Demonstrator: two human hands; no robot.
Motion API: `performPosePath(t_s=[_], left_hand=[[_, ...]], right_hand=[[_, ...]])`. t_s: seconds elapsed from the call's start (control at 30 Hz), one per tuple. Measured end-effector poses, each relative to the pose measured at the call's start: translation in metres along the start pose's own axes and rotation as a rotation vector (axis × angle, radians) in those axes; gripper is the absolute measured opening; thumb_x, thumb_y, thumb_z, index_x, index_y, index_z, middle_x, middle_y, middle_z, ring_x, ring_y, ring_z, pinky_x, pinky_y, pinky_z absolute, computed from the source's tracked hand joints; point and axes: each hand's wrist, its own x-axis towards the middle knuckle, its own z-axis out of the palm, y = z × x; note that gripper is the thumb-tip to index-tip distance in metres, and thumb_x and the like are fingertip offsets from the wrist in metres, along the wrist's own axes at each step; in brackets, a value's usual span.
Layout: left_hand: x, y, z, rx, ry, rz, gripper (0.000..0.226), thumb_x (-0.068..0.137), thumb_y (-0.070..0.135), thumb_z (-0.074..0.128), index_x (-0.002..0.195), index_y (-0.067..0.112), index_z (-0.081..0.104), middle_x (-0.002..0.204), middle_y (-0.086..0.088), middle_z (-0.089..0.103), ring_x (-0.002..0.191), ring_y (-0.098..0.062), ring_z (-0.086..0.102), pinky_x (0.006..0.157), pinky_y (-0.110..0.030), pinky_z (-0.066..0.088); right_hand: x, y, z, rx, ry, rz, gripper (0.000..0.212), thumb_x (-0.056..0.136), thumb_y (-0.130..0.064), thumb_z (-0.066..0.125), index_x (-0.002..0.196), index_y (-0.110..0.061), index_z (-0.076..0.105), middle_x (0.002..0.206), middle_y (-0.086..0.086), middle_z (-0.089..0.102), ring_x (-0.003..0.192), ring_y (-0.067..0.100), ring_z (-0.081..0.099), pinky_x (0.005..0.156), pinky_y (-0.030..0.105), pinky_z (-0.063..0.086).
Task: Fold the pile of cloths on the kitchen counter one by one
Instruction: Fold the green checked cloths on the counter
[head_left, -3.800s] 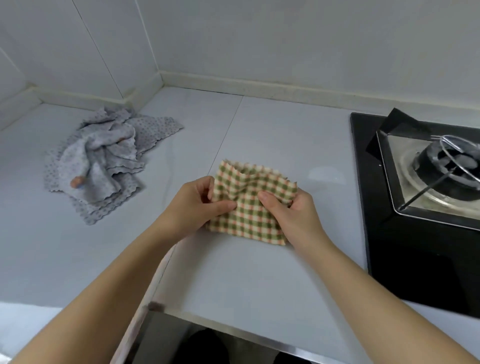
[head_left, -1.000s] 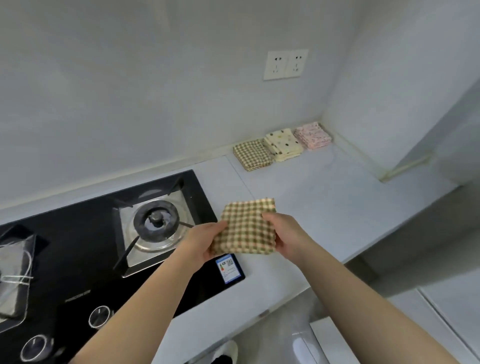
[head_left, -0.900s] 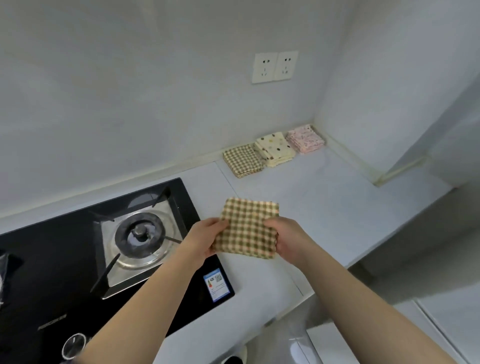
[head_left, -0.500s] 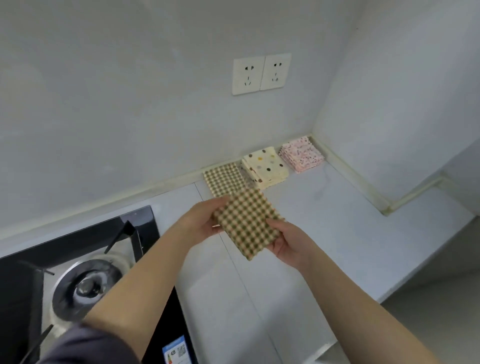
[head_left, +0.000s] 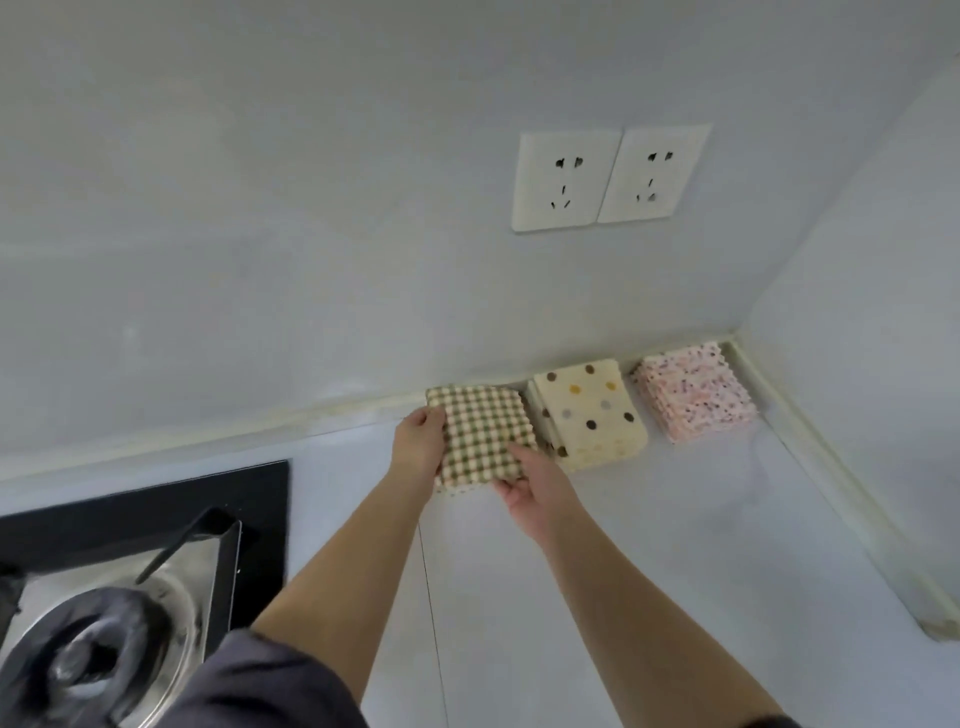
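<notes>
The left hand (head_left: 420, 448) grips the left edge of the folded checked cloth (head_left: 480, 434), thumb on top near the far corner and the other fingers curled beneath. The right hand (head_left: 535, 492) pinches the near right corner of the same cloth, thumb lying across the top and fingers tucked under. The cloth is a flat green-and-cream square held level at the back of the counter (head_left: 675, 545), its far edge close to the wall (head_left: 260, 260). A pale scalloped edge (head_left: 460, 490) shows just under its near side, between the two hands; whether the cloth already rests on that layer or hangs just above it cannot be told. Just beside it on the right lies a folded cream stack with dots (head_left: 592, 415), and next to that, in the corner, a folded pink speckled stack (head_left: 693, 392); the three sit in a row along the wall, close together. Above them two white sockets (head_left: 610, 176) are set side by side in the wall. Both bare forearms reach in from the lower edge, and a dark sleeve (head_left: 270, 686) shows at the bottom left. To the left, well apart from the cloths, is the black hob (head_left: 156, 499) with its steel tray and a burner (head_left: 93, 665).
</notes>
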Motion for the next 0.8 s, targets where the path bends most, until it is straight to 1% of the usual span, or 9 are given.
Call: performPosePath(t_s=[0.1,0.23,0.33,0.4,0.47,0.53,0.67,0.73,0.8], left_hand=[[0.022,-0.001,0.005,0.106,0.046,0.0,0.022,0.101,0.02,0.038,0.095,0.014,0.059,0.08,-0.002,0.056,0.067,-0.014,0.049,0.058,-0.027,0.041],[0.031,-0.005,0.008,0.258,0.08,-0.012,0.024,0.101,0.021,0.038,0.11,0.009,0.057,0.095,-0.005,0.058,0.082,-0.02,0.054,0.072,-0.031,0.045],[0.022,-0.003,0.008,0.294,0.166,0.022,0.028,0.101,0.025,0.04,0.125,0.011,0.048,0.106,-0.004,0.057,0.084,-0.019,0.056,0.071,-0.032,0.047],[0.012,-0.006,0.005,0.45,0.205,0.173,0.038,0.1,0.025,0.041,0.135,0.011,0.04,0.127,-0.008,0.053,0.103,-0.024,0.057,0.083,-0.037,0.05],[0.002,-0.015,-0.001,0.719,0.215,0.427,0.047,0.099,0.023,0.04,0.144,0.011,0.032,0.146,-0.006,0.038,0.13,-0.026,0.042,0.1,-0.041,0.041],[-0.004,-0.023,-0.004,1.012,0.129,0.605,0.056,0.1,0.025,0.035,0.152,0.013,0.018,0.159,-0.002,0.018,0.146,-0.023,0.019,0.112,-0.042,0.03],[0.002,-0.044,-0.004,1.513,-0.038,0.596,0.058,0.104,0.036,0.012,0.152,0.018,-0.014,0.16,0.003,-0.019,0.147,-0.014,-0.017,0.12,-0.042,-0.001],[0.004,-0.054,-0.003,1.56,-0.053,0.543,0.058,0.103,0.039,0.007,0.15,0.017,-0.018,0.159,0.002,-0.023,0.146,-0.014,-0.02,0.12,-0.045,-0.003],[0.007,-0.062,-0.003,1.554,-0.046,0.518,0.058,0.103,0.04,0.007,0.149,0.017,-0.019,0.158,0.002,-0.025,0.146,-0.014,-0.021,0.12,-0.047,0.0]], right_hand=[[0.021,0.001,0.0,-0.026,0.017,0.023,0.025,0.09,0.009,0.056,0.112,-0.002,0.056,0.112,0.018,0.064,0.101,0.028,0.064,0.074,0.037,0.058],[0.031,-0.002,-0.006,-0.167,0.005,-0.048,0.024,0.09,0.009,0.052,0.105,-0.007,0.061,0.106,0.013,0.066,0.096,0.024,0.064,0.081,0.037,0.057],[0.026,-0.008,-0.013,-0.631,0.061,-0.285,0.023,0.089,0.003,0.051,0.094,-0.014,0.066,0.098,0.005,0.067,0.091,0.019,0.064,0.087,0.04,0.055],[0.02,-0.011,-0.017,-1.029,0.046,-0.558,0.029,0.09,-0.002,0.05,0.11,-0.015,0.065,0.105,0.002,0.067,0.098,0.017,0.062,0.088,0.034,0.053],[0.021,-0.013,-0.018,-1.355,-0.023,-0.793,0.046,0.094,-0.003,0.046,0.139,-0.012,0.048,0.137,0.0,0.053,0.128,0.015,0.047,0.106,0.027,0.04],[0.026,-0.014,-0.012,-1.717,-0.114,-0.953,0.055,0.098,-0.008,0.039,0.151,-0.01,0.026,0.158,-0.001,0.023,0.148,0.016,0.016,0.12,0.03,0.017],[0.051,-0.012,-0.005,-2.34,-0.175,-0.924,0.061,0.099,-0.038,0.004,0.154,-0.013,-0.004,0.162,0.001,-0.01,0.148,0.017,-0.014,0.121,0.046,-0.007],[0.062,-0.01,-0.013,-2.459,-0.183,-0.884,0.078,0.083,-0.048,-0.016,0.153,-0.013,-0.01,0.162,0.001,-0.013,0.148,0.017,-0.016,0.117,0.046,-0.012],[0.072,-0.007,-0.02,-2.496,-0.172,-0.852,0.084,0.077,-0.05,-0.02,0.153,-0.013,-0.012,0.162,0.002,-0.014,0.148,0.017,-0.015,0.116,0.046,-0.012]])
